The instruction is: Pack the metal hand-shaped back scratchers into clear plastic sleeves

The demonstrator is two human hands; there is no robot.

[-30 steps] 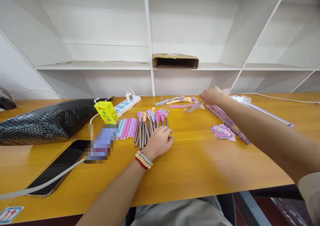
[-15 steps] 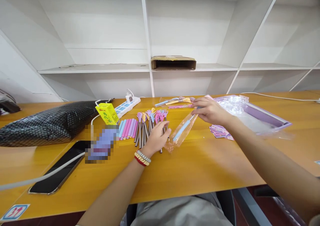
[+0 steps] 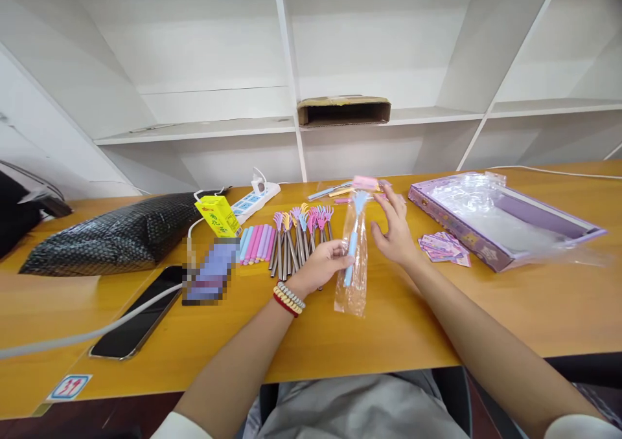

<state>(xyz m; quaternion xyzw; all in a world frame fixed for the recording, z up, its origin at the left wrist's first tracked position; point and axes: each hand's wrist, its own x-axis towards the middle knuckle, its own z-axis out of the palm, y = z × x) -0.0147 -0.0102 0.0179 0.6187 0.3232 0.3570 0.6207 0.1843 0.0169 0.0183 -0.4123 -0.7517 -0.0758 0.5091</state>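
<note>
My left hand (image 3: 323,265) grips a blue-handled back scratcher (image 3: 348,274) inside a clear plastic sleeve (image 3: 358,300). The scratcher stands nearly upright, its blue claw end at the top, below the sleeve's pink header (image 3: 365,182). Just right of the sleeve is my right hand (image 3: 396,232), fingers apart and holding nothing that I can see. Beside my left hand lies a bunch of metal back scratchers (image 3: 286,251) with claw heads in several colours. Left of them is a row of pastel tubes (image 3: 256,245). Several bagged scratchers (image 3: 330,191) lie behind.
Printed cards (image 3: 444,249) and an open purple box (image 3: 495,258) with clear plastic are on the right. To the left are a black wrapped parcel (image 3: 111,235), a yellow carton (image 3: 218,215), a power strip (image 3: 255,199) and a phone (image 3: 138,316) crossed by a white cable.
The sleeved scratcher has turned more upright, and my left hand has taken hold of it. My right hand has let go of its top and opened. The view has shifted slightly.
</note>
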